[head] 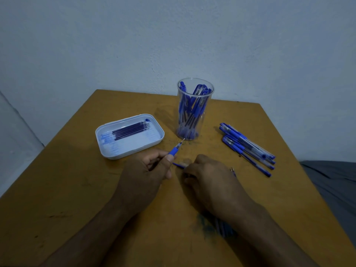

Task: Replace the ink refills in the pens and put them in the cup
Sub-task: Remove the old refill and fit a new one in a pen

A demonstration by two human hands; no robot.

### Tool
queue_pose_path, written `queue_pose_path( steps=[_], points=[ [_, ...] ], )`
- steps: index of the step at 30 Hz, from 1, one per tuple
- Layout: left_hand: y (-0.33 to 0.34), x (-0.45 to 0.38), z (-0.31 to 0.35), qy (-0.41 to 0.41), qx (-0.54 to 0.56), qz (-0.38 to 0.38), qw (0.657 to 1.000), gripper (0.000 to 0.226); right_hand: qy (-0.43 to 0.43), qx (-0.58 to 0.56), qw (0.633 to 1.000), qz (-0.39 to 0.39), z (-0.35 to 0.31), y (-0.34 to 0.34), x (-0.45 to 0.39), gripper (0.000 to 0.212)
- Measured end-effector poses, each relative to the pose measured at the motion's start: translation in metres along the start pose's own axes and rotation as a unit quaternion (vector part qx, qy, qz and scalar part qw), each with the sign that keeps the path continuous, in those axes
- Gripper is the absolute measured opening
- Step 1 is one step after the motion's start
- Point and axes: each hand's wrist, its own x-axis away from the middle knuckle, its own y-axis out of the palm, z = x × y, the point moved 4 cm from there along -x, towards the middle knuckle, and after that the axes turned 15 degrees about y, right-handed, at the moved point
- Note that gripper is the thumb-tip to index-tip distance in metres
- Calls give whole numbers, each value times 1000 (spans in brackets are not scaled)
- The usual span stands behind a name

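left hand (143, 170): gripping a blue pen front (176, 149), tip pointing toward the cup (194, 108)
right hand (209, 177): fingers curling round a clear barrel (182, 164) low over the table (77, 189)
refills (131, 130): lying in the white tray (107, 149)
loose pens (246, 148): lying right of the cup

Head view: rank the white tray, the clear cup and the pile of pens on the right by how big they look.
1. White tray, the widest footprint.
2 and 3. Clear cup and pile of pens look alike in extent; the cup stands upright and farther back, the pile lies flat, so I won't rank them.
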Motion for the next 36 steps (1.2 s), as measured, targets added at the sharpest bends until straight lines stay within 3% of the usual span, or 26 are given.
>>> queue_pose_path(
  steps=[3, 5, 7, 9, 10, 12, 26, 29, 31, 35, 36],
  points=[
    [1, 0, 1, 0, -11, -10, 1000, 13, 10, -31, 999, 11, 2, -3, -2, 22],
    [2, 1, 1, 1, -19, -28, 999, 11, 39, -143, 988, 48, 9, -10, -2, 15],
    [3, 2, 3, 6, -25, -49, 998, 11, 79, -305, 945, 85, 21, -19, 0, 12],
    [5, 4, 5, 13, -34, -65, 997, 11, 102, -464, 878, 57, 30, -23, 0, 12],
    [5, 4, 5, 19, -40, -71, 996, 12, 107, -514, 851, 34, 31, -25, 0, 12],
    [5, 4, 6, 26, -47, -78, 996, 13, 102, -545, 832, 1, 33, -27, 1, 11],
    [6, 5, 7, 52, -65, -93, 992, 13, 62, -472, 879, -20, 28, -26, 2, 9],
    [6, 6, 6, 61, -67, -98, 991, 13, 88, -418, 904, 6, 29, -27, 2, 42],
    [7, 6, 6, 62, -71, -99, 991, 12, 88, -404, 910, 21, 30, -28, 2, 48],
    [6, 6, 6, 69, -76, -95, 990, 14, 48, -468, 882, -25, 28, -29, 2, 9],
    [6, 6, 6, 68, -75, -94, 990, 14, 44, -477, 877, -38, 28, -29, 2, 8]
  ],
)
